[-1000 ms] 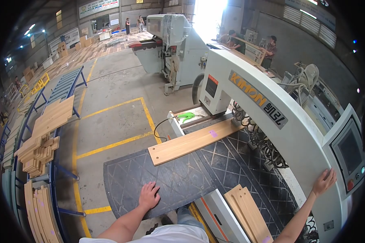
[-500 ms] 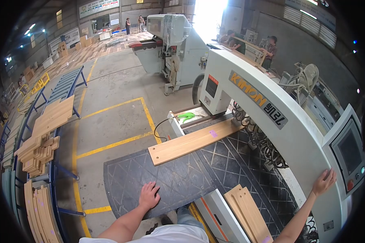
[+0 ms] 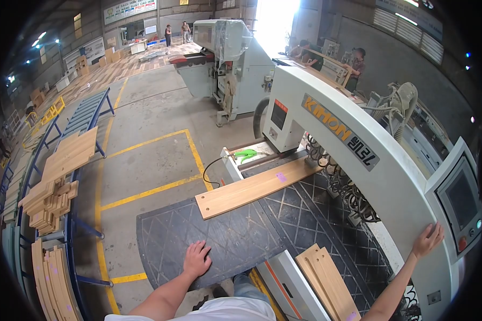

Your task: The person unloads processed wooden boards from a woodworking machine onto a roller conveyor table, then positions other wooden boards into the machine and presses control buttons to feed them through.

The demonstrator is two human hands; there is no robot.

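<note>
My left hand (image 3: 197, 259) lies flat, fingers spread, on the dark rubber-covered machine table (image 3: 230, 235). My right hand (image 3: 428, 240) rests against the white machine arch (image 3: 396, 166), fingers extended, beside the control panel (image 3: 459, 198) with its screen and buttons. Ahead of my left hand, a long wooden board (image 3: 251, 189) with holes at its near end and a purple mark lies across the table, its far end under the arch. Several more drilled boards (image 3: 326, 281) are stacked at my right, below the arch. Neither hand holds anything.
A green air gun (image 3: 246, 153) with a black hose lies beyond the board. Coiled hoses (image 3: 353, 200) hang under the arch. Roller conveyors (image 3: 85, 115) with wood stacks (image 3: 51, 200) line the left. Another machine (image 3: 235, 69) stands ahead; people (image 3: 356, 67) are at the back.
Both my hands and the board stay in place. In the background, the people at the back right have shifted slightly.
</note>
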